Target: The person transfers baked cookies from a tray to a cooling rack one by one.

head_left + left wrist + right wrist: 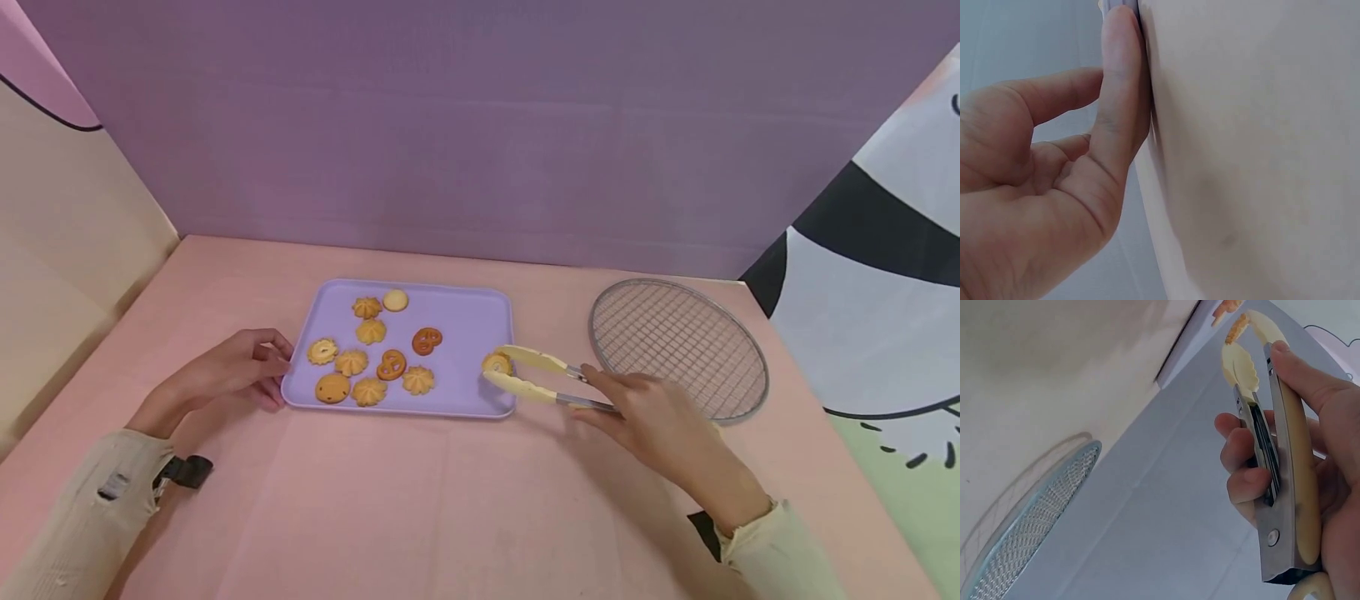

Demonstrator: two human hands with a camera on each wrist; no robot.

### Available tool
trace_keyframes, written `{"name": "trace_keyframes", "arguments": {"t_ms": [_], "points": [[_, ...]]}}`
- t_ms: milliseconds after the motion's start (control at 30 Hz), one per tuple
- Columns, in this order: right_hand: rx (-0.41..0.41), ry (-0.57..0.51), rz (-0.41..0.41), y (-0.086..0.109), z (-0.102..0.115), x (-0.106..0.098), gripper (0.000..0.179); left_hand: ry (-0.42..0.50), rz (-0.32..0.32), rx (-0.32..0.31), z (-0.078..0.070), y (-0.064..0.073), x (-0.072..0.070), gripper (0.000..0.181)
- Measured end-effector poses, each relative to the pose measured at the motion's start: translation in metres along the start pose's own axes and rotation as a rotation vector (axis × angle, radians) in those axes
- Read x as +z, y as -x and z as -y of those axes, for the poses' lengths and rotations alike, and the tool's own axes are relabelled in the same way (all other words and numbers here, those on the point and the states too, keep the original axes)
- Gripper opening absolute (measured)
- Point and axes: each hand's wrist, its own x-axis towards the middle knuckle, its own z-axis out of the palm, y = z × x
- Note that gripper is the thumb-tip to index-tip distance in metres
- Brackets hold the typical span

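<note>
My left hand is at the left end of a lavender tray, thumb and fingers at its rim; in the left wrist view the thumb reaches that rim. Several cookies lie on the tray. My right hand grips metal tongs with cream scalloped tips. Between the tips, at the tray's right edge, is a round ring cookie. From the right wrist, the cookie shows between both tips, with thumb and fingers wrapped round the tongs.
A round wire rack lies right of the tray, behind my right hand. Flower-shaped cookies, pretzel cookies and a large round cookie are mostly on the tray's left half. A purple wall rises behind the pink table.
</note>
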Motion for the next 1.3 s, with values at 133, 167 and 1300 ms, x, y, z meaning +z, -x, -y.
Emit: {"name": "trace_keyframes", "arguments": {"t_ms": [133, 167, 1300], "points": [[-0.006, 0.001, -0.040, 0.000, -0.004, -0.005, 0.069, -0.005, -0.002, 0.005, 0.000, 0.000, 0.000, 0.036], [-0.003, 0.003, -0.048, 0.000, -0.006, -0.006, 0.070, -0.007, -0.003, 0.005, 0.000, 0.000, 0.000, 0.036], [0.213, 0.114, 0.006, 0.012, -0.060, -0.021, 0.055, -0.020, -0.008, 0.000, -0.003, 0.001, 0.003, 0.035]]}}
